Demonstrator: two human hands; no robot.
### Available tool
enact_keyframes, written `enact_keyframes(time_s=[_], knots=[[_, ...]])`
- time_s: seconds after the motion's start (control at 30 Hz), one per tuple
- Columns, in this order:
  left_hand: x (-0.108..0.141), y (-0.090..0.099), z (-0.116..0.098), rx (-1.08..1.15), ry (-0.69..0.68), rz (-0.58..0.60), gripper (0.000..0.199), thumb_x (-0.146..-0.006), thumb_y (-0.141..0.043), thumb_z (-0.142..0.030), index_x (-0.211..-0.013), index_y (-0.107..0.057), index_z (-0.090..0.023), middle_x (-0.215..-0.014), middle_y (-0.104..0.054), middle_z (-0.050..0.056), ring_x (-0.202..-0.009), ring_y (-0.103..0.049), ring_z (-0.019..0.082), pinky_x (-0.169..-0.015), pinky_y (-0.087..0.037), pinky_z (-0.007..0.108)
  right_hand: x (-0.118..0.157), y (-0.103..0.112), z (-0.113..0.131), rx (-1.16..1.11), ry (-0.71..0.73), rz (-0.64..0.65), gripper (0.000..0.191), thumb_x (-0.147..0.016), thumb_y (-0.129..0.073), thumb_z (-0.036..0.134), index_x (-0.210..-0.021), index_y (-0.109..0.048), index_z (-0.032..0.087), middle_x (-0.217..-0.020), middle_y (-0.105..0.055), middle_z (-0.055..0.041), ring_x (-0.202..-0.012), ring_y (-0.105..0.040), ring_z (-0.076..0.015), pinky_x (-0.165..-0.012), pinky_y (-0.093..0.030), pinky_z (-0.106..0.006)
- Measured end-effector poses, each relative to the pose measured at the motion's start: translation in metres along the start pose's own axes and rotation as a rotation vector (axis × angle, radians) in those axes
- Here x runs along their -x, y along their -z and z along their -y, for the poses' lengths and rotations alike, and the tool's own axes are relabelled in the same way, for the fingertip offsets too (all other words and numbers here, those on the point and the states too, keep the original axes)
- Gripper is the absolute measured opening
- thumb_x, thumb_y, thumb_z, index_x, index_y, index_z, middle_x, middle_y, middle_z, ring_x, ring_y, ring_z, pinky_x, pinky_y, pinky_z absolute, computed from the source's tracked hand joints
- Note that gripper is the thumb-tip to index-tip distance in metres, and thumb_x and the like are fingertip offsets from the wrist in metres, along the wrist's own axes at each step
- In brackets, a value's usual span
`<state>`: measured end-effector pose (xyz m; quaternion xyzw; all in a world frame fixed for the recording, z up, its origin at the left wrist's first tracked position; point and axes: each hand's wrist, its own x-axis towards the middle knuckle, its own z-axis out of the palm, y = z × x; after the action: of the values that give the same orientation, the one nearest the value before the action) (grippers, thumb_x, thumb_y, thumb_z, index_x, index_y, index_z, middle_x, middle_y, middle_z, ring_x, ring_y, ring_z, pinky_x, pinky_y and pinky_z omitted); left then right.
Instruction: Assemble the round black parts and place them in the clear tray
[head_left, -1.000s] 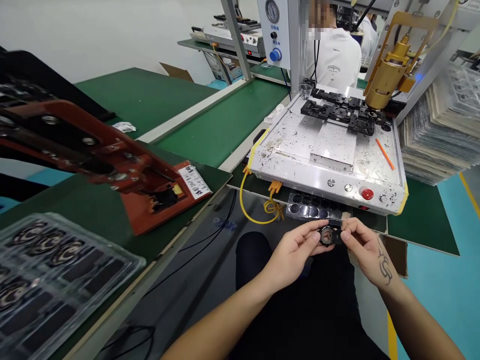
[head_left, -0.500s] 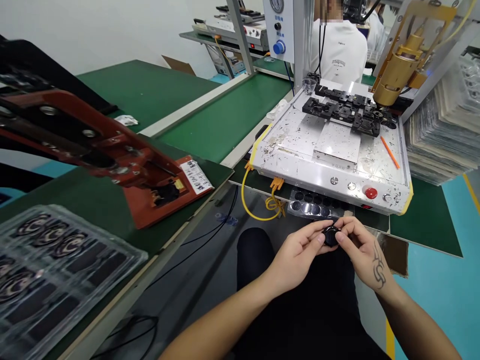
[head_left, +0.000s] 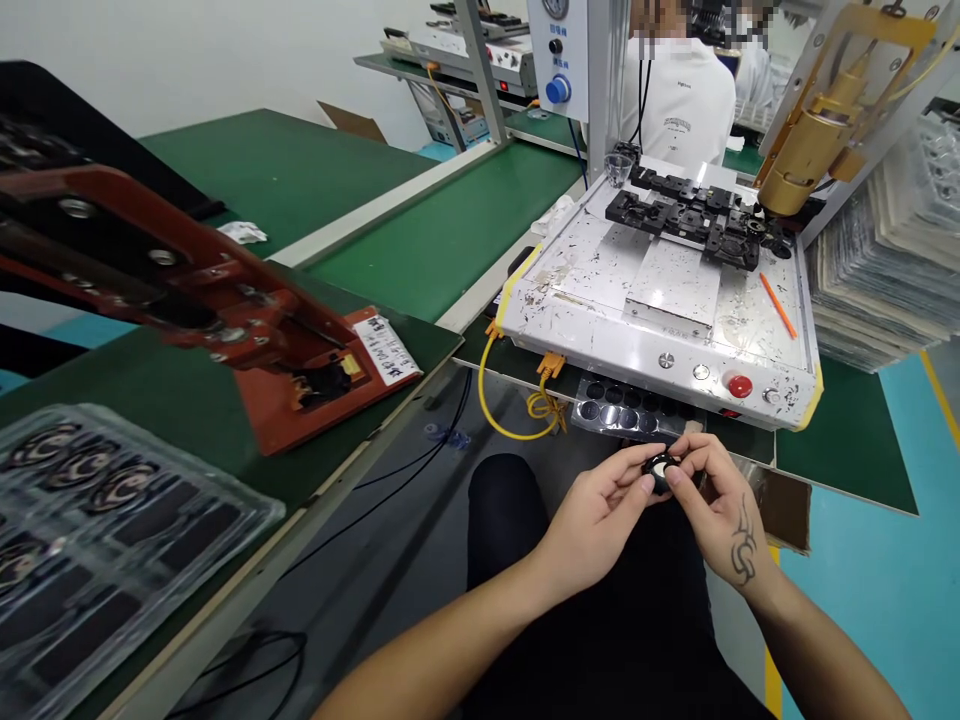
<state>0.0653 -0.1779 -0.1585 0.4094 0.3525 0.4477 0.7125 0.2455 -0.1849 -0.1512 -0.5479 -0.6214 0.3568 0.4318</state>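
Observation:
A small round black part (head_left: 655,461) with a pale, bright centre is held above my lap. What kind of part it is I cannot make out. My left hand (head_left: 600,505) is closed on its left side, thumb and fingertips pressing the rim. From the right, my right hand (head_left: 712,495) pinches the same part, its thumb over the face. The fingers cover much of the edge. Just beyond my hands, a clear sheet with round black discs (head_left: 630,410) lies under the front of the white machine (head_left: 600,330).
On the white machine sit black fixtures (head_left: 694,220) and an orange stick (head_left: 778,305), below a gold cylinder (head_left: 806,165). To the left stand a red hand press (head_left: 300,405) and a clear tray (head_left: 247,500) of ring-shaped parts. Stacked trays (head_left: 885,250) rise at right. A person in white (head_left: 679,105) sits beyond.
The round part's centre now looks pale, where before its face looked glossy black. Both hands keep hold of it and have barely shifted. The view has turned slightly.

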Motion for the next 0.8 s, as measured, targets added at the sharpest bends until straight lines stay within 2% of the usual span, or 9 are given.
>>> enact_keyframes(time_s=[0.1,0.2,0.3,0.4,0.5,0.57,0.63,0.7,0.8], knots=[[-0.001,0.001,0.005,-0.044,-0.011,-0.031,0.04,-0.096,-0.079,-0.034,-0.134,-0.075,-0.02,-0.125,-0.081,0.011,-0.113,-0.079,0.029,-0.107,-0.063,0.045,0.0,-0.001,-0.003,0.06,0.048,-0.002,0.022,-0.106,-0.062,0.034,-0.086,-0.059,0.025,-0.114,-0.065,-0.0093,-0.103,-0.062,-0.0272,-0.087,-0.051,-0.042],[-0.002,0.002,0.01,-0.123,-0.043,-0.052,0.036,-0.098,-0.076,-0.031,-0.132,-0.075,-0.02,-0.118,-0.083,0.011,-0.108,-0.081,0.028,-0.105,-0.064,0.042,-0.001,-0.001,-0.01,0.169,0.128,-0.009,0.026,-0.106,-0.063,0.033,-0.083,-0.053,0.026,-0.104,-0.062,-0.007,-0.1,-0.062,-0.0264,-0.088,-0.051,-0.043],[-0.002,0.006,0.009,-0.199,-0.081,-0.031,0.035,-0.1,-0.071,-0.029,-0.134,-0.074,-0.018,-0.119,-0.083,0.011,-0.112,-0.08,0.028,-0.104,-0.063,0.04,-0.003,0.003,-0.015,0.216,0.108,0.006,0.015,-0.103,-0.069,0.035,-0.097,-0.058,0.027,-0.1,-0.06,-0.0055,-0.092,-0.061,-0.0249,-0.079,-0.052,-0.04],[-0.002,0.01,0.002,-0.317,-0.086,0.025,0.051,-0.101,-0.069,-0.028,-0.151,-0.062,-0.021,-0.12,-0.083,0.01,-0.105,-0.081,0.027,-0.099,-0.063,0.038,-0.007,0.009,-0.015,0.216,0.144,0.115,0.018,-0.105,-0.066,0.033,-0.122,-0.066,0.028,-0.114,-0.063,-0.0096,-0.1,-0.064,-0.0269,-0.082,-0.056,-0.041],[-0.004,0.015,-0.007,-0.388,-0.074,0.068,0.067,-0.101,-0.07,-0.027,-0.163,-0.048,-0.026,-0.127,-0.081,0.01,-0.105,-0.08,0.026,-0.102,-0.061,0.04,-0.012,0.012,-0.012,0.191,0.217,0.164,0.015,-0.105,-0.065,0.032,-0.117,-0.073,0.029,-0.115,-0.067,-0.0099,-0.105,-0.066,-0.0286,-0.091,-0.056,-0.044],[-0.006,0.017,-0.01,-0.34,-0.079,0.05,0.071,-0.099,-0.073,-0.028,-0.164,-0.045,-0.027,-0.141,-0.074,0.012,-0.12,-0.075,0.028,-0.11,-0.057,0.042,-0.015,0.012,-0.01,0.104,0.127,0.157,0.011,-0.103,-0.07,0.037,-0.106,-0.074,0.028,-0.098,-0.069,-0.0061,-0.089,-0.066,-0.0252,-0.081,-0.056,-0.04],[-0.009,0.018,-0.009,-0.276,-0.079,-0.003,0.074,-0.095,-0.078,-0.03,-0.161,-0.045,-0.028,-0.149,-0.068,0.014,-0.127,-0.071,0.028,-0.11,-0.057,0.041,-0.018,0.007,-0.01,-0.07,-0.038,0.137,0.02,-0.1,-0.075,0.045,-0.098,-0.072,0.026,-0.081,-0.065,-0.0013,-0.07,-0.061,-0.0196,-0.066,-0.053,-0.034],[-0.012,0.018,-0.006,-0.239,-0.06,-0.065,0.063,-0.093,-0.081,-0.032,-0.15,-0.055,-0.025,-0.138,-0.071,0.013,-0.118,-0.074,0.026,-0.101,-0.061,0.039,-0.019,-0.001,-0.012,-0.27,-0.173,0.105,0.029,-0.096,-0.078,0.052,-0.095,-0.069,0.025,-0.072,-0.062,0.0019,-0.06,-0.056,-0.0157,-0.058,-0.05,-0.03],[-0.013,0.018,-0.003,-0.201,-0.005,-0.093,0.031,-0.094,-0.08,-0.037,-0.116,-0.068,-0.019,-0.101,-0.075,0.007,-0.093,-0.076,0.022,-0.085,-0.064,0.035,-0.02,-0.012,-0.015,-0.436,-0.241,0.072,0.036,-0.091,-0.082,0.056,-0.098,-0.069,0.024,-0.071,-0.063,0.0031,-0.054,-0.057,-0.0135,-0.052,-0.051,-0.028]])
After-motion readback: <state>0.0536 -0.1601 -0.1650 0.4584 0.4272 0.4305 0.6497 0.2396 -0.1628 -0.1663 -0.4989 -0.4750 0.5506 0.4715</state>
